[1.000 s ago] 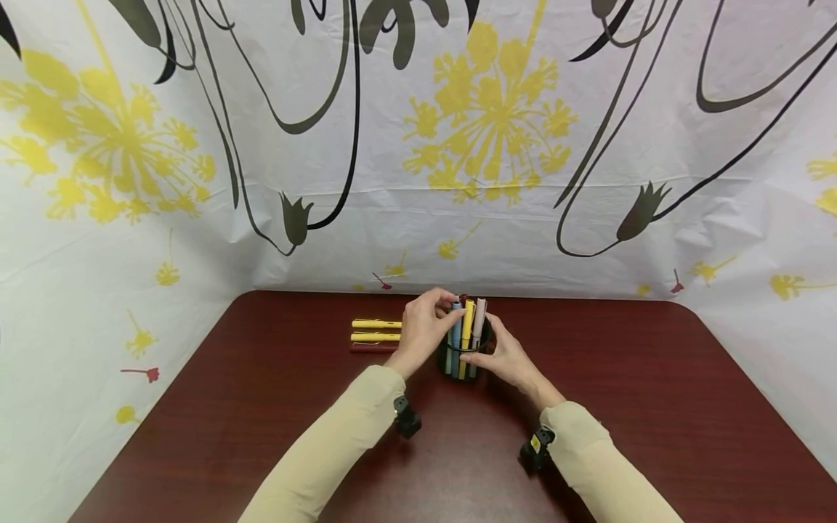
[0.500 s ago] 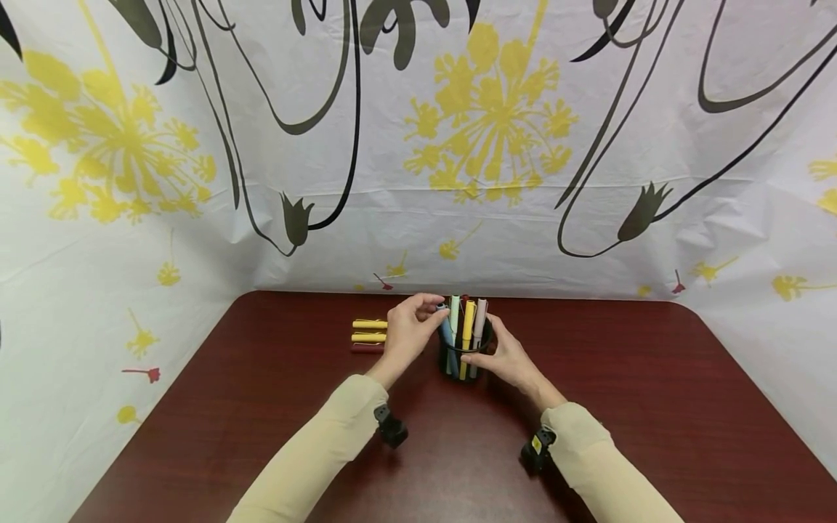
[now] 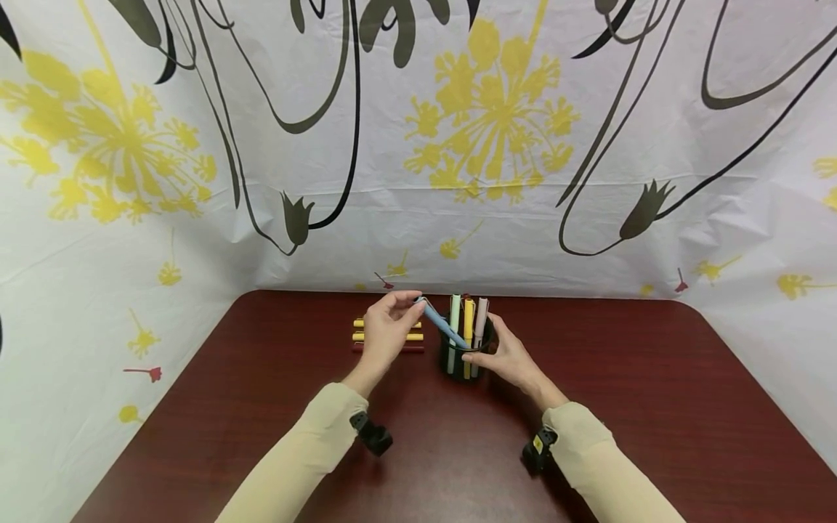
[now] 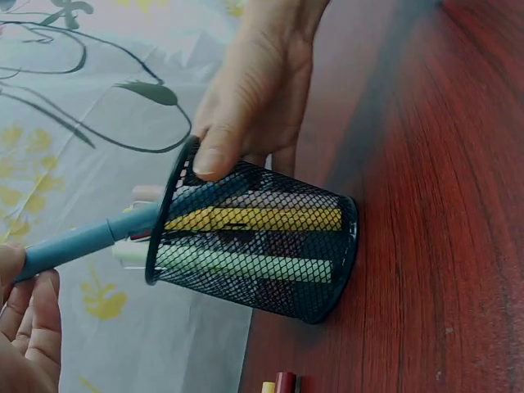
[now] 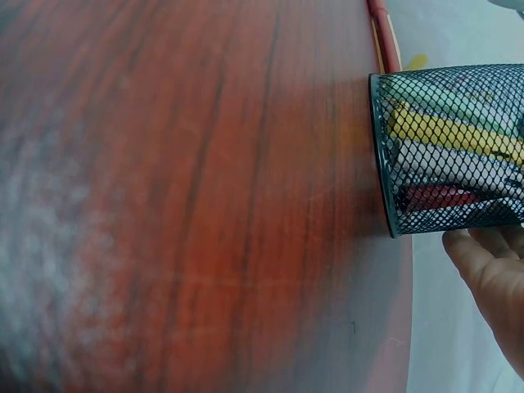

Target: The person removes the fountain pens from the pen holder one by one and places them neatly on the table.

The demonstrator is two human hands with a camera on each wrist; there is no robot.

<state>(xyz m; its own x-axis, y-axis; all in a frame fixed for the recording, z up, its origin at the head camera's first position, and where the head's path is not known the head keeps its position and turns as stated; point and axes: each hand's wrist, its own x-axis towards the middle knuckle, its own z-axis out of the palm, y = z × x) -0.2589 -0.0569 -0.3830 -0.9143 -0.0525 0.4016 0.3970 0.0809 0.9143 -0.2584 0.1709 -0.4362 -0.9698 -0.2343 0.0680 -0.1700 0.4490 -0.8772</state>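
Note:
Between thumb and fingers, my left hand (image 3: 386, 327) pinches the capped end of a blue pen (image 3: 445, 325). The pen slants, its lower end still inside the rim of a black mesh pen cup (image 4: 303, 299). My right hand (image 3: 513, 357) grips the cup from the right, thumb across its near side by the rim. Upright in the cup stand a pale green pen (image 3: 454, 312), a yellow pen (image 3: 468, 319) and a grey-pink pen (image 3: 481, 319). Low in the cup, a dark red pen (image 5: 438, 196) shows through the mesh in the right wrist view.
Left of the cup, two yellow pens (image 3: 412, 337) and a dark red pen (image 3: 405, 349) lie side by side on the reddish-brown table (image 3: 458, 450), partly behind my left hand. A white patterned sheet (image 3: 392, 218) hangs behind the table's far edge.
My left hand has moved left, drawing the blue pen up and tilting it from upright to a slant. More of the lying pens shows. The right hand keeps its hold on the cup.

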